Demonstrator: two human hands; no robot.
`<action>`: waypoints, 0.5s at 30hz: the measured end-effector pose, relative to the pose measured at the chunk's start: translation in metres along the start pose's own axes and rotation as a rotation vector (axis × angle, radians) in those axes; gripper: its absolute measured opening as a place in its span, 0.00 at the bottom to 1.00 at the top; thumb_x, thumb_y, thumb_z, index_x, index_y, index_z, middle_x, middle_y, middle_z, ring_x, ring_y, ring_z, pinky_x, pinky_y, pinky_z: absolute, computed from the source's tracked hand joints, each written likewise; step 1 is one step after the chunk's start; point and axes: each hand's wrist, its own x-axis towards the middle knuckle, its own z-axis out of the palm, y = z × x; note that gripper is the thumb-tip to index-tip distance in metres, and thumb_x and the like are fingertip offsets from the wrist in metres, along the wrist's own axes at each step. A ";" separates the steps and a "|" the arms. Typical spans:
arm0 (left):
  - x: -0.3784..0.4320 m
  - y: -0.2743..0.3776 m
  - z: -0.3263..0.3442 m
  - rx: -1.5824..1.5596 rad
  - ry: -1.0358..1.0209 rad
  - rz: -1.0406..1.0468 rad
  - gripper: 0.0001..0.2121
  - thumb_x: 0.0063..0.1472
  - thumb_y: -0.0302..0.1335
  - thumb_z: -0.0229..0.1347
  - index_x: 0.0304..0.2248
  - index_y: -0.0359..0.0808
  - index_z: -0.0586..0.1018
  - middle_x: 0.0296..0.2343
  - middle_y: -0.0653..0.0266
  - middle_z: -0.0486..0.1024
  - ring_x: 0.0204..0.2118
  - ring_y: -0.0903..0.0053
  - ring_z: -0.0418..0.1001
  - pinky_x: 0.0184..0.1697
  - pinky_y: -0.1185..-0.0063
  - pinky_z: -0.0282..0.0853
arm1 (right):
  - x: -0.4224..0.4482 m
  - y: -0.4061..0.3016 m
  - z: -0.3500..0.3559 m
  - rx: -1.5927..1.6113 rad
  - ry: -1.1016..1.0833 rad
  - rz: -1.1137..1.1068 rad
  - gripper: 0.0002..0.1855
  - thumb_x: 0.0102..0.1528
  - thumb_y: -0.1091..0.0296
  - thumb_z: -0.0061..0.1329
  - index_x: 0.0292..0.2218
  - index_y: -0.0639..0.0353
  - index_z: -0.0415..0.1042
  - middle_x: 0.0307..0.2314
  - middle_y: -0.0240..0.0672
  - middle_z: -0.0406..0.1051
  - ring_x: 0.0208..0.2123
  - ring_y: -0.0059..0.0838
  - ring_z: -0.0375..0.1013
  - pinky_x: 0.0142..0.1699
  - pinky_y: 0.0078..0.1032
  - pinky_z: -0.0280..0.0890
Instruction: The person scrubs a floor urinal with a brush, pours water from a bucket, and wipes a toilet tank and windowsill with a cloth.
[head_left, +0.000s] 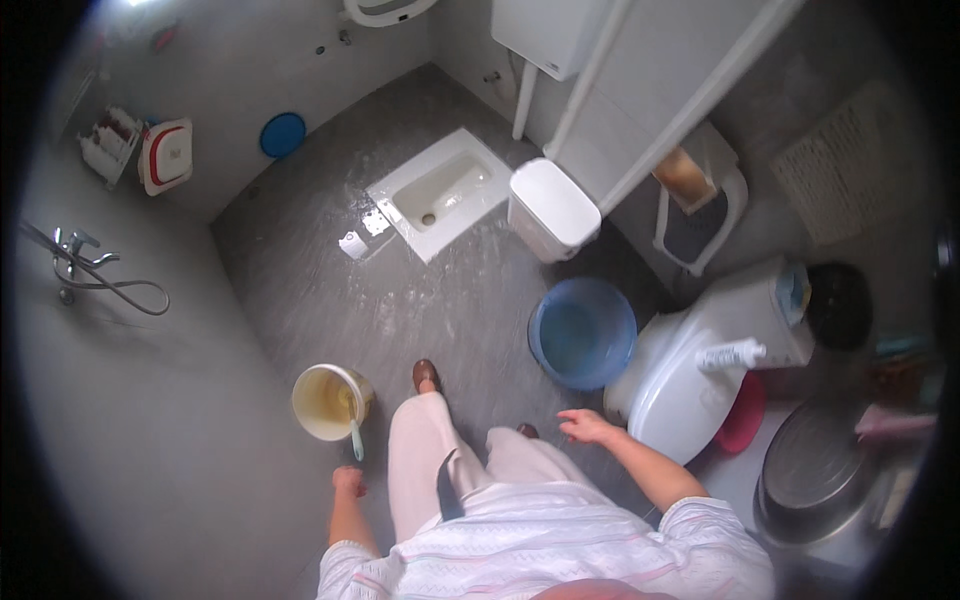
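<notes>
My left hand (349, 481) hangs just below a cream bucket (304, 405); its fingers look curled, but whether anything is in them is unclear. A pale green handle (357, 442) of a brush or similar tool leans over the bucket's rim, close above that hand without plainly touching it. On the other side, my right hand (583, 426) is held out with nothing in it, the index finger extended. Above it stands a blue plastic tub (536, 337) with water (574, 334) inside. The grey floor (420, 315) between the two containers looks wet.
Ahead lies a white squat toilet (420, 240), with a lidded white bin (553, 202) beside it. A white seated toilet (675, 397) at the right bears a white tube (731, 355) on its lid. A shower mixer (79, 247) with a hose is on the left wall. A blue basin (283, 135) leans farther back.
</notes>
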 end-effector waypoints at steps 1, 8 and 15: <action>-0.014 -0.003 0.011 0.042 0.003 -0.036 0.02 0.48 0.21 0.48 0.21 0.32 0.68 0.15 0.56 0.67 0.14 0.64 0.68 0.13 0.68 0.65 | -0.020 0.030 -0.003 0.033 0.038 0.070 0.25 0.47 0.60 0.43 0.48 0.54 0.60 0.24 0.30 0.70 0.22 0.19 0.70 0.26 0.19 0.63; -0.118 0.004 0.081 0.246 -0.072 0.184 0.15 0.47 0.21 0.48 0.37 0.33 0.69 0.16 0.60 0.68 0.13 0.71 0.68 0.13 0.76 0.65 | -0.179 0.201 0.000 -0.082 0.017 0.496 0.26 0.46 0.62 0.42 0.48 0.54 0.59 0.20 0.34 0.70 0.15 0.21 0.68 0.15 0.22 0.60; -0.152 -0.001 0.092 0.228 -0.200 0.294 0.17 0.46 0.21 0.47 0.40 0.31 0.67 0.19 0.62 0.69 0.15 0.76 0.68 0.14 0.79 0.64 | -0.270 0.248 0.069 0.172 0.057 0.714 0.26 0.46 0.61 0.42 0.48 0.51 0.59 0.28 0.30 0.70 0.22 0.21 0.71 0.22 0.23 0.64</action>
